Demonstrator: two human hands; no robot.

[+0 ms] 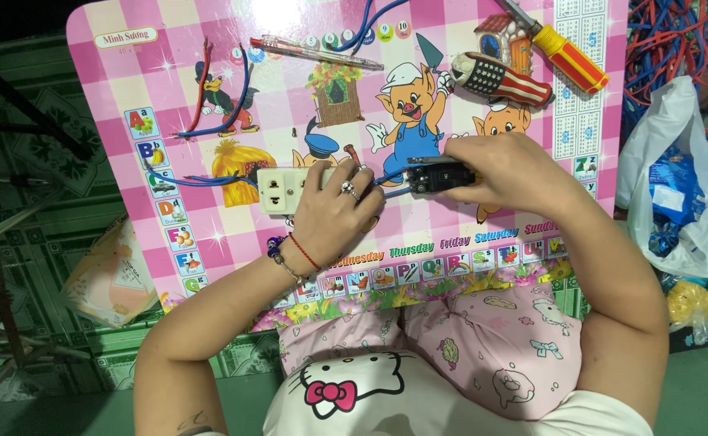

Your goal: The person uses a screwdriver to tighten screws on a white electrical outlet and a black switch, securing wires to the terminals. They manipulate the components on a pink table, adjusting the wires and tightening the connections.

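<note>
Both hands [418,190] holding black switch module [439,175], long axis left-right

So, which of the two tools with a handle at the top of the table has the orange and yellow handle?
The screwdriver at the top right corner. The other tool, lying left of it, has a striped red, white and dark grip.

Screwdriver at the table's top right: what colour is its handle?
The screwdriver handle is red with a yellow band, seen in the head view.
</note>
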